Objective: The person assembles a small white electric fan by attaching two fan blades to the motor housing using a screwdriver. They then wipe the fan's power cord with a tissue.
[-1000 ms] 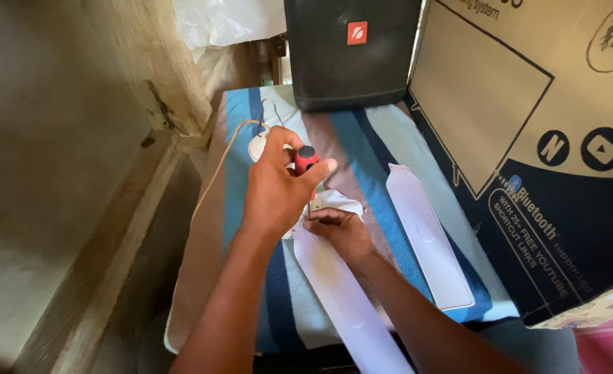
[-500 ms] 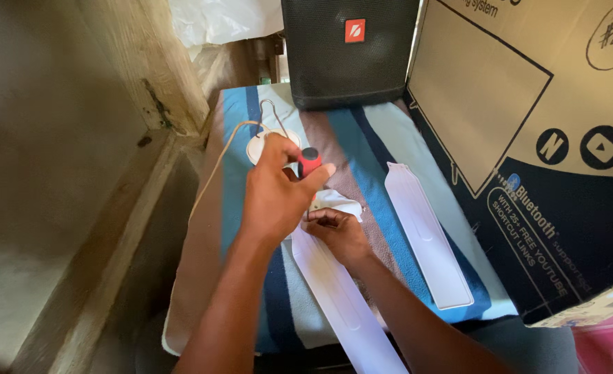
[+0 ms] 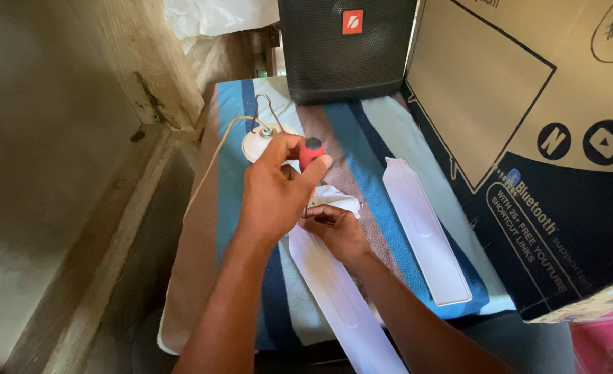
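Red-handled screwdriver (image 3: 310, 154) stands upright in your left hand (image 3: 273, 194), fingers closed around it, tip just below by your right hand (image 3: 334, 228), which pinches the white blade (image 3: 334, 291) end; a second blade (image 3: 420, 228) lies right.

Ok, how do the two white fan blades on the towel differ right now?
The near blade lies under the right hand, which presses on its upper end, while the left hand stands a red-handled screwdriver over it. The far blade lies untouched, apart to the right. The near blade runs off the striped towel; the far one lies wholly on it. Both are white and long.
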